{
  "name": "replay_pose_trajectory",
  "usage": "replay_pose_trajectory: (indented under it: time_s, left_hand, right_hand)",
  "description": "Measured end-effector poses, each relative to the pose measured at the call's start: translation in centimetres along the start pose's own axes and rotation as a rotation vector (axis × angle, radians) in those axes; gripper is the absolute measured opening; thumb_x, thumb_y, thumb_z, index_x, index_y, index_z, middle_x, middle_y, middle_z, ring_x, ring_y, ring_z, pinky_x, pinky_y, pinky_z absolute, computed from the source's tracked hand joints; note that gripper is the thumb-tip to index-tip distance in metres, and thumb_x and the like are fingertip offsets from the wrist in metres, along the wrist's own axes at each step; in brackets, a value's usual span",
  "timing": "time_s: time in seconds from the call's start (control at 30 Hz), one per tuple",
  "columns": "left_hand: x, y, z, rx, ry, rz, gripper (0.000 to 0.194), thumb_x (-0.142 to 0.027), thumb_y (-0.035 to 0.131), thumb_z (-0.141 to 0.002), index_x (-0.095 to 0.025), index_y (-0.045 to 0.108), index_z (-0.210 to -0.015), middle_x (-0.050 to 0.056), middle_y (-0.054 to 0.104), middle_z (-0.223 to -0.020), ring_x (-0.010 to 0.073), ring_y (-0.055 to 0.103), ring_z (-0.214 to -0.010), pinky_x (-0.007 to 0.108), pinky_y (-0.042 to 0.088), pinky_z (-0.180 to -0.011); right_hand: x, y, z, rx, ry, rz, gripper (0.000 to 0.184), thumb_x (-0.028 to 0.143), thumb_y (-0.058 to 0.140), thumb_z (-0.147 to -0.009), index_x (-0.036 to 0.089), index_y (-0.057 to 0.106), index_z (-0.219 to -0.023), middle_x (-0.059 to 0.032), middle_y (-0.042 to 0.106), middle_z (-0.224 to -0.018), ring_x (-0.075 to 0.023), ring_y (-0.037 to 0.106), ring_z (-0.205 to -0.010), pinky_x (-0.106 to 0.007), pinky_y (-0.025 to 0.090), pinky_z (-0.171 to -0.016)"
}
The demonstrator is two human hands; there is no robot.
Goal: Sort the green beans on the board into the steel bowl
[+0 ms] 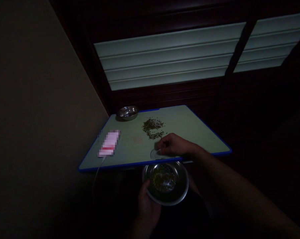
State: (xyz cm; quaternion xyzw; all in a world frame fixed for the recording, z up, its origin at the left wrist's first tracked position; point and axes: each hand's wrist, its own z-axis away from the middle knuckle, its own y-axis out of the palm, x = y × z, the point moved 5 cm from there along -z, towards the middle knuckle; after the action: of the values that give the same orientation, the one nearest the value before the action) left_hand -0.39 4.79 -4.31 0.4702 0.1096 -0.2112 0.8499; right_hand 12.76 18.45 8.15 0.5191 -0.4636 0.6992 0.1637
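My left hand (147,205) grips the near rim of a steel bowl (182,189) holding green grains, held just below the table's front edge. My right hand (174,145) rests on the pale green table (194,129) near that edge, its fingers curled around a small clear round object (154,153) that I cannot make out. A loose pile of green grains (153,128) lies on the table just beyond my right hand. The scene is dim.
A second, smaller steel bowl (127,113) stands at the table's far left corner. A blurred pink rectangular item (109,143) with a white cable lies at the left. A beige wall runs along the left; a louvred window sits behind the table.
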Motion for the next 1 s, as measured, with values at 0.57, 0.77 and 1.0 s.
replay_pose_trajectory:
  time_s: [0.57, 0.77, 1.0]
  left_hand:
    - [0.0, -0.1, 0.2, -0.062, -0.028, 0.008, 0.025, -0.023, 0.056, -0.084, -0.019, 0.074, -0.102, 0.008, 0.079, -0.086, 0.0243, 0.073, -0.086, 0.045, 0.05, -0.096]
    - [0.1, -0.3, 0.2, -0.073, -0.046, 0.014, 0.03, -0.021, 0.056, -0.084, -0.018, 0.072, -0.11, 0.008, 0.079, -0.086, 0.025, 0.073, -0.086, 0.045, 0.05, -0.096]
    - [-0.2, -0.2, 0.6, -0.094, 0.0, -0.026, 0.026, -0.02, 0.056, -0.083, -0.019, 0.074, -0.102, 0.007, 0.079, -0.086, 0.0233, 0.073, -0.084, 0.043, 0.051, -0.094]
  right_hand:
    - [-3.4, -7.2, -1.6, -0.627, 0.031, -0.001, 0.016, 0.031, 0.067, -0.068, 0.015, 0.064, -0.069, -0.004, 0.066, -0.069, -0.0148, 0.056, -0.064, -0.027, 0.043, -0.061]
    - [-4.6, -7.5, -1.3, -0.709, -0.03, 0.217, 0.016, 0.027, 0.059, -0.075, 0.016, 0.07, -0.079, -0.0055, 0.071, -0.078, -0.0179, 0.062, -0.073, -0.029, 0.045, -0.071]
    - [-3.9, -7.9, -0.7, -0.747, 0.02, 0.449, 0.016, 0.024, 0.06, -0.081, 0.018, 0.074, -0.087, -0.0095, 0.074, -0.089, -0.0214, 0.064, -0.081, -0.033, 0.045, -0.075]
